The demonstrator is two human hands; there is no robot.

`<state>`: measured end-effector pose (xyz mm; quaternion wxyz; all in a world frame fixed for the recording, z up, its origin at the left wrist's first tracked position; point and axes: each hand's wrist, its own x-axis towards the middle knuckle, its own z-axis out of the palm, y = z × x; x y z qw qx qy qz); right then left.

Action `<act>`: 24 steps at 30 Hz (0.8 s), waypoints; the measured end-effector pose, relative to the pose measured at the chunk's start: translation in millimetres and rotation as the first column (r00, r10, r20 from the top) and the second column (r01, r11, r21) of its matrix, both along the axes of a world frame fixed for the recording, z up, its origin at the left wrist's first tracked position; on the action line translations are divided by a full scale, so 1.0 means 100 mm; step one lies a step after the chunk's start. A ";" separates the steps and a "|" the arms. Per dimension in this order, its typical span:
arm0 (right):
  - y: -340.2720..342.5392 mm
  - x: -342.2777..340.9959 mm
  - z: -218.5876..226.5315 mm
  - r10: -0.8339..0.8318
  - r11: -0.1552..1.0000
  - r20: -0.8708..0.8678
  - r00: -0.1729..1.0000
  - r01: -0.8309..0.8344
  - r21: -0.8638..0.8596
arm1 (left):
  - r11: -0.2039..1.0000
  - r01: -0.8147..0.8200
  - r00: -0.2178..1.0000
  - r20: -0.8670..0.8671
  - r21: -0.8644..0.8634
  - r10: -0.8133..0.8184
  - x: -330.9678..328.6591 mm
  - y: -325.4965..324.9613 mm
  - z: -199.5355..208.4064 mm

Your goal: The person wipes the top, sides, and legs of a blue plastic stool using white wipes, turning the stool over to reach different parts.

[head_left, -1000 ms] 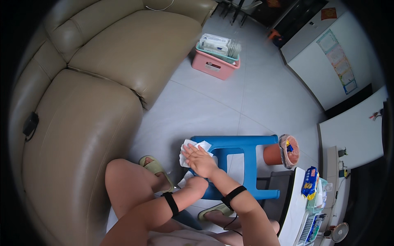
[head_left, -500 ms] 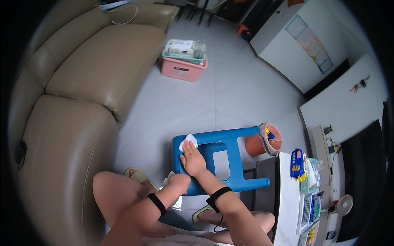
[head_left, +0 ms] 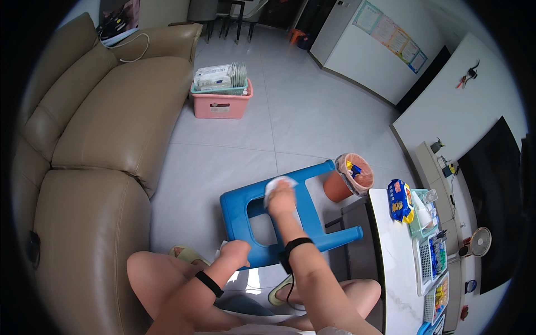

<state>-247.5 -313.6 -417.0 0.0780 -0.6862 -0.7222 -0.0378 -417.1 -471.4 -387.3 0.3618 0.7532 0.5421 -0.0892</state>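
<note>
A blue plastic stool (head_left: 234,209) lies on its side in front of my knees, its legs pointing right. My right hand (head_left: 282,200) is closed over a white wipe (head_left: 272,188), pressing it against the stool's upper side leg area near the middle. The hand is slightly blurred. At the stool's near left corner, my left hand (head_left: 235,254) is closed on the edge and its fingertips are partly hidden. A bit of something white shows beside that hand; I cannot tell whether it is held.
To the right stand an orange bin (head_left: 337,187) with a liner and a white-topped table (head_left: 393,268) bearing a blue wipes pack (head_left: 400,201) and several baskets. A tan sofa (head_left: 95,206) runs along the left. A pink box (head_left: 219,107) sits on the floor ahead.
My right hand has slid the wipe from the stool's far left corner rightward along it. The left hand stays at the near corner. The whole view has shifted and turned a little.
</note>
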 end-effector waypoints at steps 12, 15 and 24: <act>-0.91 -0.38 0.26 0.669 0.644 -0.275 0.690 -0.724 -0.250 | 0.991 -0.036 0.996 0.083 0.129 0.025 -0.09 -0.05 -0.14; -0.95 -0.32 0.27 0.776 0.554 -0.215 0.593 -0.803 -0.219 | 0.990 -0.015 0.997 0.071 0.139 0.005 -0.06 -0.09 -0.28; -0.55 -0.47 0.01 0.562 0.826 0.085 0.822 -0.563 -0.026 | 0.989 -0.074 0.986 0.156 0.126 0.054 -0.03 -0.10 -0.16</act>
